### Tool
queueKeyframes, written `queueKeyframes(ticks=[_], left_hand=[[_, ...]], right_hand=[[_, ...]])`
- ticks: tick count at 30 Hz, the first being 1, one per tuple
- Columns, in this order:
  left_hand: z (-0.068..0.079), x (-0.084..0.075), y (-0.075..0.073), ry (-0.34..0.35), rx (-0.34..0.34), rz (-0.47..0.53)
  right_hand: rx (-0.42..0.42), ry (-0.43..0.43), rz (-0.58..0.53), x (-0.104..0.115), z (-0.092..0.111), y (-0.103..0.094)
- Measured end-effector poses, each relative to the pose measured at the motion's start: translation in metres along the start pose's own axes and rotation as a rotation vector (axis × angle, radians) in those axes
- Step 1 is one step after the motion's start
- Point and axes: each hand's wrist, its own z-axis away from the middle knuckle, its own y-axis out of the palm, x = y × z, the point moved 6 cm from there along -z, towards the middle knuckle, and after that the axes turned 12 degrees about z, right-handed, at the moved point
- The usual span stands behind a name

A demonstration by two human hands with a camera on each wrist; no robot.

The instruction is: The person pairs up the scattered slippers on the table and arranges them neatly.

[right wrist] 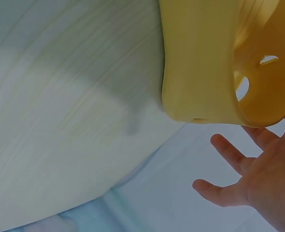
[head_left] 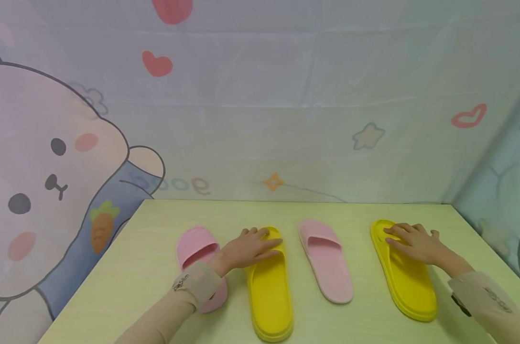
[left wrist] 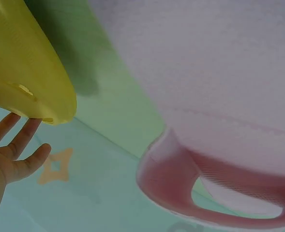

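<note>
Two yellow slippers lie on the table, toes toward the back. My left hand [head_left: 248, 249] rests over the strap of the middle yellow slipper [head_left: 271, 303], fingers spread. In the left wrist view, fingertips of that hand [left wrist: 11, 159] meet the yellow slipper's strap [left wrist: 31, 72]. At the right, my right hand [head_left: 420, 244] lies across the strap of the other yellow slipper [head_left: 411, 284]. The right wrist view shows its loosely spread fingers [right wrist: 227, 152] right at that slipper's strap [right wrist: 200, 67]. My left forearm partly hides a pink slipper [head_left: 194, 243].
Another pink slipper [head_left: 330, 274] lies between the two yellow ones. The pale green table [head_left: 157, 239] ends at a hanging printed cloth [head_left: 260, 119] behind it, with a side cloth [head_left: 511, 191] on the right.
</note>
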Motion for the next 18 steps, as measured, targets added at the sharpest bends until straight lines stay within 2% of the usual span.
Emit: queueKeyframes(ticks=[7, 18], left_hand=[[-0.008, -0.012, -0.01, 0.019, -0.028, 0.008], [-0.025, -0.032, -0.014, 0.029, -0.059, 0.027]], right_hand=[[0.015, -0.012, -0.025, 0.002, 0.009, -0.004], [0.036, -0.005, -0.024, -0.003, 0.018, -0.001]])
